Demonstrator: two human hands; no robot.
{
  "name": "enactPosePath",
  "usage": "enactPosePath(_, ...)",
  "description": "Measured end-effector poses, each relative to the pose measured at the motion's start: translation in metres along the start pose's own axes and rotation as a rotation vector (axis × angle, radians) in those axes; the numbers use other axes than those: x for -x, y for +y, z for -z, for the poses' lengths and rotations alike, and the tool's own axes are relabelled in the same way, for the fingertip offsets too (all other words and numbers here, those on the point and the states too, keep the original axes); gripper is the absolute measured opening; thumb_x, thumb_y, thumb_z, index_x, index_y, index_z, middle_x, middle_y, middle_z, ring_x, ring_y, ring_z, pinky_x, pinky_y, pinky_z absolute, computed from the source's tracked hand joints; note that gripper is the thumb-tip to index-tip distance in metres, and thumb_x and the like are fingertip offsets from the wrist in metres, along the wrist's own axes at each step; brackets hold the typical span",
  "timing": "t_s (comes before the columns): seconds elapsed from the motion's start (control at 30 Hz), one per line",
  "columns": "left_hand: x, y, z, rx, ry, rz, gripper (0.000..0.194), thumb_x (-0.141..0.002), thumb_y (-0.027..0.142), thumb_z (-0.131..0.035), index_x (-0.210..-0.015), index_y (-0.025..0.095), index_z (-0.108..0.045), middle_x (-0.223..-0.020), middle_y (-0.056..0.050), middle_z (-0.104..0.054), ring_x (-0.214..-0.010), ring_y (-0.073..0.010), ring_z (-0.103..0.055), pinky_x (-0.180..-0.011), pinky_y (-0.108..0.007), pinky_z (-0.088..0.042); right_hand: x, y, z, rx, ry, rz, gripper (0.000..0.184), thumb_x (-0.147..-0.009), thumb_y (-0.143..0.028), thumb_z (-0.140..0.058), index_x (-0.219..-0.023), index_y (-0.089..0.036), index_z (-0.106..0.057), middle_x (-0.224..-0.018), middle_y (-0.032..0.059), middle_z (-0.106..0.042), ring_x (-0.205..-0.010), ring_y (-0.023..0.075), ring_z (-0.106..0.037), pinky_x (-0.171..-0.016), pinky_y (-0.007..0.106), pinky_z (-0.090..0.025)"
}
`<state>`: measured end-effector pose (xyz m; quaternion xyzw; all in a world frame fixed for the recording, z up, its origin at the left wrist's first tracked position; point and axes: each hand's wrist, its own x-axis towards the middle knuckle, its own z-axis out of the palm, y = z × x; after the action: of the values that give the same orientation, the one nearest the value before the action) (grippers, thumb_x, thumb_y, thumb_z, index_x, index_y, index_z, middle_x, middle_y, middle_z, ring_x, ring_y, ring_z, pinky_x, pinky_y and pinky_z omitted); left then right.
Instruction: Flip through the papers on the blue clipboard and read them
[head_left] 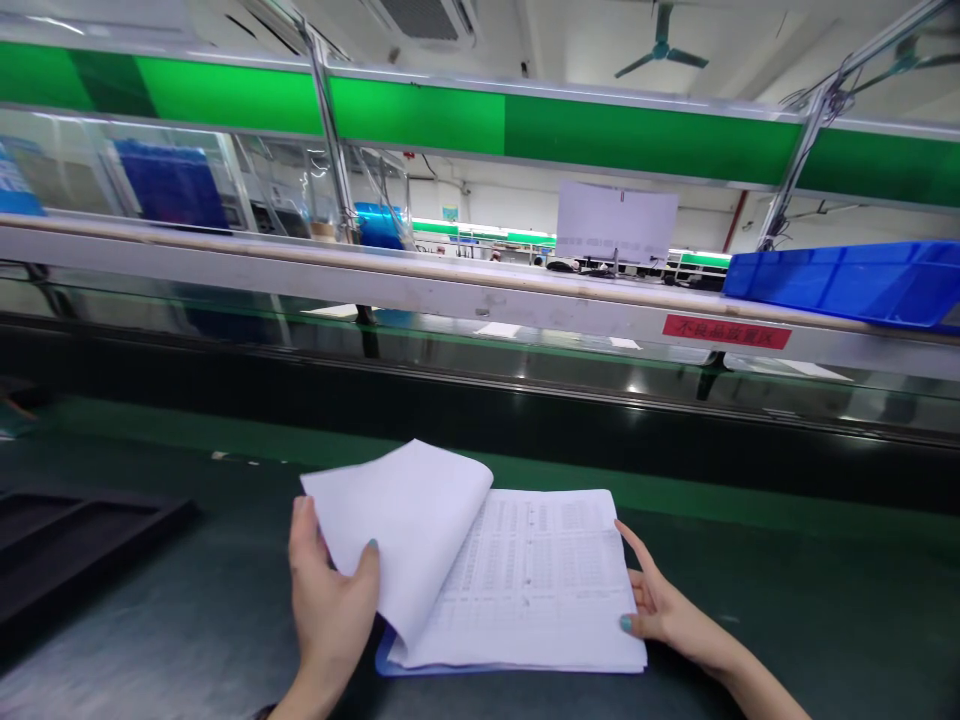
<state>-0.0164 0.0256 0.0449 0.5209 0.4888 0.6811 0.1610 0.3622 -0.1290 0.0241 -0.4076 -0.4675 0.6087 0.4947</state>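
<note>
Printed sheets (540, 570) lie lower centre; left hand (334, 585) pinches a turned page (405, 520) by its edge, right hand (656, 610) clasps their right edge, dark green bench (840, 600) extending rightward.

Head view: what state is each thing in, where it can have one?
Left hand: closed on the lifted paper, thumb on top
Right hand: at the paper stack's right edge, thumb on the page
Lifted paper: curled leftward, blank side showing
Paper stack: open, printed page facing up
Blue bin: on the shelf, contents hidden
Ceiling fan: spinning or still, cannot tell
</note>
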Motion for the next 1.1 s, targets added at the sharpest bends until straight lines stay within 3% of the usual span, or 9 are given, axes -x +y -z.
enactPosePath(0.1,0.016,0.007,0.003,-0.273,-0.209,-0.684,0.049,-0.09,0.015,-0.062,-0.137,0.025,-0.059,-0.144,-0.007,-0.061,-0.138,-0.0271,-0.054,-0.132,-0.05,-0.017,-0.001,-0.002,-0.006,0.004,0.023,0.009,0.129,-0.079,-0.028,-0.087,-0.161,-0.034,0.013,-0.126,0.014,-0.064,-0.112,0.0327,-0.068,-0.093,0.043,-0.052)
enactPosePath(0.2,0.041,0.013,0.0,-0.263,-0.737,-1.012,0.036,-0.093,0.02,-0.063,-0.127,0.03,-0.061,-0.109,0.004,-0.076,-0.119,-0.0175,-0.066,-0.134,-0.039,-0.003,-0.003,0.0,-0.009,0.03,0.06,0.009,0.13,-0.08,-0.034,-0.088,-0.16,-0.032,0.015,-0.117,0.013,-0.067,-0.104,0.0326,-0.07,-0.09,0.046,-0.054)
enactPosePath(0.27,0.053,0.017,-0.004,-0.247,-0.949,-0.943,0.04,-0.089,0.038,-0.072,-0.126,0.029,-0.06,-0.107,0.005,-0.075,-0.117,-0.0187,-0.066,-0.132,-0.036,0.007,-0.005,0.004,-0.01,0.072,0.102,0.015,0.131,-0.08,-0.04,-0.088,-0.16,-0.031,0.016,-0.109,0.0112,-0.069,-0.097,0.0323,-0.071,-0.086,0.046,-0.055)
enactPosePath(0.37,0.06,0.017,-0.009,-0.26,-0.984,-0.828,0.046,-0.079,0.038,-0.079,-0.119,0.025,-0.06,-0.106,0.002,-0.071,-0.105,-0.0195,-0.067,-0.131,-0.035,0.009,-0.008,0.012,-0.011,0.231,0.221,0.004,0.131,-0.079,-0.047,-0.087,-0.162,-0.03,0.013,-0.094,0.0067,-0.071,-0.083,0.0304,-0.071,-0.076,0.043,-0.056)
enactPosePath(0.5,0.055,0.006,-0.011,-0.242,-0.852,-0.779,0.022,-0.077,0.009,-0.058,-0.093,0.024,-0.061,-0.079,0.005,-0.064,-0.08,-0.015,-0.064,-0.129,-0.039,-0.015,-0.009,0.015,-0.012,0.379,0.305,-0.002,0.128,-0.081,-0.053,-0.085,-0.163,-0.033,0.012,-0.089,0.0036,-0.07,-0.077,0.028,-0.07,-0.072,0.04,-0.056)
enactPosePath(0.67,0.029,-0.008,-0.005,-0.28,-0.553,-0.384,0.023,-0.09,0.039,-0.053,-0.081,0.023,-0.067,-0.075,-0.001,-0.068,-0.081,-0.0231,-0.066,-0.095,-0.039,-0.05,-0.004,0.009,-0.009,0.158,0.118,0.013,0.122,-0.089,-0.053,-0.079,-0.159,-0.039,0.02,-0.115,0.0102,-0.068,-0.093,0.0299,-0.072,-0.084,0.047,-0.058)
enactPosePath(0.87,-0.008,-0.009,0.006,-0.312,-0.425,0.295,0.056,-0.075,0.068,-0.053,-0.097,0.02,-0.071,-0.081,-0.005,-0.071,-0.078,-0.0278,-0.063,-0.068,-0.034,-0.046,-0.003,0.001,-0.008,0.066,0.044,0.006,0.119,-0.09,-0.047,-0.08,-0.159,-0.035,0.016,-0.131,0.0156,-0.062,-0.111,0.0319,-0.068,-0.096,0.049,-0.053)
enactPosePath(1.0,-0.02,-0.009,0.01,-0.286,-0.355,0.329,0.051,-0.075,0.07,-0.058,-0.088,0.021,-0.065,-0.076,-0.002,-0.064,-0.074,-0.0232,-0.058,-0.065,-0.031,-0.04,-0.001,0.0,-0.009,0.063,0.035,0.005,0.118,-0.09,-0.048,-0.08,-0.159,-0.032,0.014,-0.134,0.0178,-0.06,-0.115,0.0334,-0.067,-0.098,0.05,-0.052)
enactPosePath(1.1,-0.024,-0.013,0.009,-0.129,-0.309,0.337,0.055,-0.074,0.072,-0.064,-0.092,0.02,-0.064,-0.093,-0.005,-0.069,-0.089,-0.0263,-0.063,-0.074,-0.031,-0.048,-0.001,0.002,-0.007,0.068,0.027,0.009,0.115,-0.091,-0.047,-0.079,-0.159,-0.029,0.012,-0.135,0.0188,-0.059,-0.116,0.0344,-0.066,-0.099,0.051,-0.051)
